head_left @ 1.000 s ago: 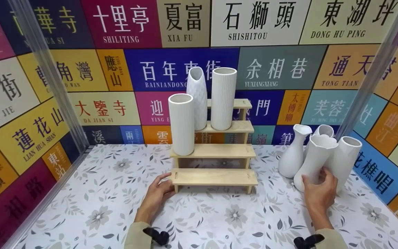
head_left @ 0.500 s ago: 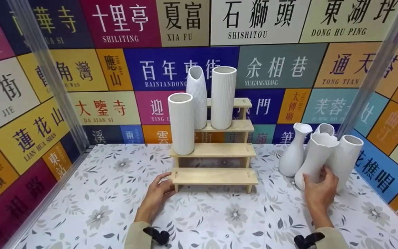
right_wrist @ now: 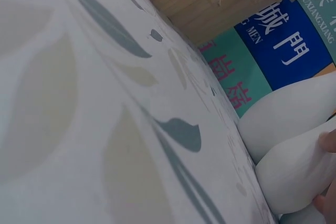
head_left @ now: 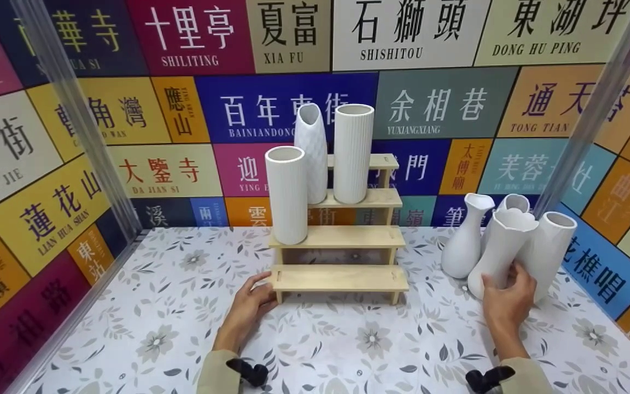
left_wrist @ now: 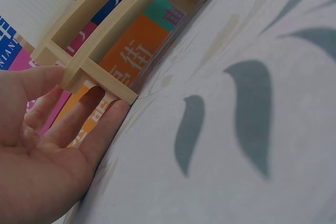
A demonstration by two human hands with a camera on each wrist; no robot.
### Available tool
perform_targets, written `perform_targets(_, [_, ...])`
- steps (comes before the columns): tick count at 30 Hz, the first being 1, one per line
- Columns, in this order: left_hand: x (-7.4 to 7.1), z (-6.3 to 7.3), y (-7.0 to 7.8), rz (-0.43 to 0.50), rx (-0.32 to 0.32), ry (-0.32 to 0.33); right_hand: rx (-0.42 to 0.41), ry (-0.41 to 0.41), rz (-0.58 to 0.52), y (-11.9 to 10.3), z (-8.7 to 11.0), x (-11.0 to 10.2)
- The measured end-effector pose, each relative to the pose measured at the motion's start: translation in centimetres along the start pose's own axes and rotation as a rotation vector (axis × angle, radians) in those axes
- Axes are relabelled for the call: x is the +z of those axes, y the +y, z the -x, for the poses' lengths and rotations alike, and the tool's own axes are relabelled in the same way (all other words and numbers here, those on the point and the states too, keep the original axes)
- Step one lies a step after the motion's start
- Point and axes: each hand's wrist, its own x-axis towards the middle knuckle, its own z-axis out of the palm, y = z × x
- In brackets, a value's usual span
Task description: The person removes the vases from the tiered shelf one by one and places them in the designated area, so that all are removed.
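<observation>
My left hand [head_left: 249,303] holds the left end of the stepped wooden stand [head_left: 342,279]. In the left wrist view, the thumb lies at the board's corner, while other fingers [left_wrist: 113,114] reach to the leg. Far right, my right hand [head_left: 509,301] grips the lower body of a white vase with a scalloped rim [head_left: 503,243], thumb in front; the vase leans to the right. Its rounded base [right_wrist: 289,177] shows in the right wrist view, where only the fingertips [right_wrist: 328,142] enter at the edge.
A narrow-necked vase [head_left: 462,246], a tapered vase [head_left: 553,246] and a partly hidden vase [head_left: 513,203] crowd round the gripped one. Ribbed cylinders [head_left: 286,202] [head_left: 353,158] and a slant-mouthed vase [head_left: 312,158] stand on the stand. Clear posts [head_left: 594,104] rise at the back corners.
The scalloped vase has shifted slightly to the right in my right hand's grip, its rim closer to the tapered vase. My left hand stays at the stand.
</observation>
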Motion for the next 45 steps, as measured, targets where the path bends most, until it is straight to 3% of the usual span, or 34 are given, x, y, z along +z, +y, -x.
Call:
perform_targets(9, [0.1, 0.2, 0.1, 0.011, 0.002, 0.001, 0.13, -0.027, -0.049, -1.4, -0.1, -0.3])
perform_targets(18, [0.0, 0.2, -0.1, 0.015, 0.0, 0.011, 0.152, 0.076, -0.117, -3.6, 0.4, -0.1])
perform_targets(25, [-0.2, 0.3, -0.1, 0.004, -0.002, 0.015, 0.075, 0.081, -0.181, -6.3, 1.3, 0.1])
perform_targets(28, [-0.3, 0.2, -0.2, -0.003, 0.005, 0.01, 0.044, 0.012, -0.237, -7.6, 1.7, 0.4])
perform_targets(37, [-0.2, 0.1, 0.0, -0.015, 0.015, 0.009, 0.027, -0.338, -0.28, -10.7, 4.0, 1.1])
perform_targets(45, [0.1, 0.1, 0.1, -0.003, 0.018, 0.008, -0.03, -0.488, -0.338, -12.5, 5.9, 2.2])
